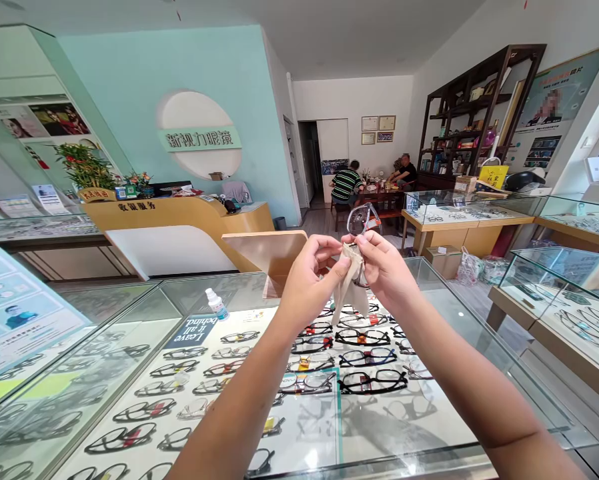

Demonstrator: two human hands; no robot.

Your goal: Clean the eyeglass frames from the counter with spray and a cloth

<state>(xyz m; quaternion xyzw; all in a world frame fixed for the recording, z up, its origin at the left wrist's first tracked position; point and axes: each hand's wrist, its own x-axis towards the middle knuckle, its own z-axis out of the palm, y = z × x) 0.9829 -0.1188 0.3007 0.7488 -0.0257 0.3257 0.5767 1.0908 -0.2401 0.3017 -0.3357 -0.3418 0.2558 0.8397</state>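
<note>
A pair of eyeglasses (pixel 363 220) is raised above the glass counter, one lens upright with a small orange-red tag on it. My right hand (pixel 383 265) pinches the frame near its middle between thumb and fingers. A beige cleaning cloth (pixel 350 293) hangs down from my left hand (pixel 309 270), whose thumb and fingers are closed on it against the lower part of the glasses. The cloth and my fingers hide most of the other lens. Below my hands, several eyeglass frames (pixel 372 382) lie in rows inside the display case.
A white spray bottle (pixel 216 304) stands on the glass display case (pixel 324 460), left of my hands. Just behind them is a tilted wooden-edged board (pixel 264 250). More glass cases (pixel 569 293) stand at right. Two people (pixel 347 187) sit at a far table.
</note>
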